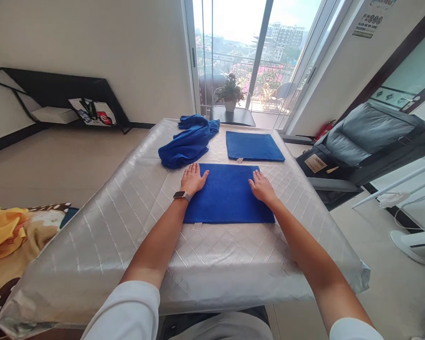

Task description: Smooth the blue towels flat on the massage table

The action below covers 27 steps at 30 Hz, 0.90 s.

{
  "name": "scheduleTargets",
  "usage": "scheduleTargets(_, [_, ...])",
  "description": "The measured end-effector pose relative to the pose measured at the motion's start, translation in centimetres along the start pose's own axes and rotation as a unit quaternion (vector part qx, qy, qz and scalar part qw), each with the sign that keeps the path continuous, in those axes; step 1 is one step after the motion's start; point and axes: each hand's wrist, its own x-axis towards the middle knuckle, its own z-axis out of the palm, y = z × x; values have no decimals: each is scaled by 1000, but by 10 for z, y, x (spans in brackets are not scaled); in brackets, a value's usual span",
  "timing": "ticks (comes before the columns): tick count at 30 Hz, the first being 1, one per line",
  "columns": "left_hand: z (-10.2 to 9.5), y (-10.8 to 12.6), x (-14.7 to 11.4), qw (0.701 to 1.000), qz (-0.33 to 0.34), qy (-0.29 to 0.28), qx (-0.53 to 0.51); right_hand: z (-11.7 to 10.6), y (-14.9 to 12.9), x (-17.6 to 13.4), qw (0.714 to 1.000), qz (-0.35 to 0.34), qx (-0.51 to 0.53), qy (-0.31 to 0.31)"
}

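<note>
A blue towel (pixel 226 198), folded into a flat rectangle, lies on the silver quilted table cover (pixel 205 264). My left hand (pixel 192 179), with a watch on the wrist, rests flat on its far left corner, thumb spread inward. On the far right corner lies my right hand (pixel 262 187), fingers stretched out and holding nothing. A small white tag sticks out at the towel's near edge. Beyond it to the right is a second folded blue towel (pixel 255 146), also with a tag. A crumpled blue towel (pixel 186 144) is heaped at the far left.
A grey recliner (pixel 361 146) stands close to the table's right side. Yellow and brown fabric (pixel 7 241) lies at the lower left. A potted plant (pixel 230 92) sits on a chair (pixel 233 115) beyond the far edge, before a glass door.
</note>
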Motion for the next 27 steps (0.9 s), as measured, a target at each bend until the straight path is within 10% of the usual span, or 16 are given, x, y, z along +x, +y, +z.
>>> scheduleTargets(11, [-11, 3, -7, 999, 9, 20, 25, 7, -4, -12, 1000, 4, 2, -16])
scheduleTargets(15, [-14, 47, -27, 993, 95, 62, 31, 7, -5, -13, 1000, 3, 12, -9])
scheduleTargets(22, [17, 160, -61, 961, 276, -33, -12, 9, -2, -15, 1000, -12, 18, 2])
scheduleTargets(27, [21, 145, -59, 972, 232, -43, -17, 9, -2, -14, 1000, -10, 18, 3])
